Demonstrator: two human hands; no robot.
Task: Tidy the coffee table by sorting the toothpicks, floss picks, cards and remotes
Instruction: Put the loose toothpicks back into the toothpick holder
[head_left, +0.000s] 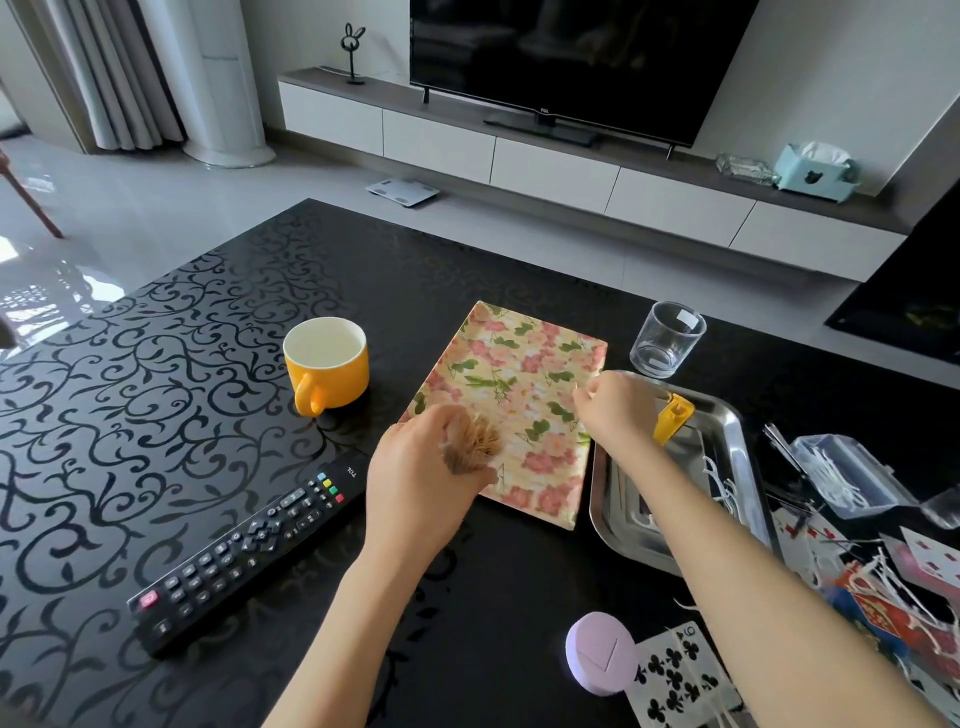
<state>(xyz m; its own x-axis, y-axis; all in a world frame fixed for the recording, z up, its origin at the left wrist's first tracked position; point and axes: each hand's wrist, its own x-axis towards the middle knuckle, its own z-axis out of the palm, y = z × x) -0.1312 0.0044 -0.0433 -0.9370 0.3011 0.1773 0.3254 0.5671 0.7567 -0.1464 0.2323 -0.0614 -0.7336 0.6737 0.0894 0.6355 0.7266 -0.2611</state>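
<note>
A bundle of toothpicks (470, 441) is gripped in the left hand (426, 478), its ends turned rightward toward the right hand (615, 410), by which what appears to be a single toothpick (575, 388) is pinched just across a floral-covered book (511, 374) on the bench (519, 571). A yellow mug (327, 364) stands near on the left and an empty glass (667, 338) beyond the right hand. A steel tray (730, 415) holding floss picks (722, 483) is crossed by the right forearm, with a TV remote (249, 551) and playing cards (675, 675) lying nearer the person.

Home living room: large black flat-screen television (571, 62) on long low white-drawered media cabinet (545, 166); grey pleated curtains (104, 67); glossy black scroll-patterned coffee table (156, 338).
</note>
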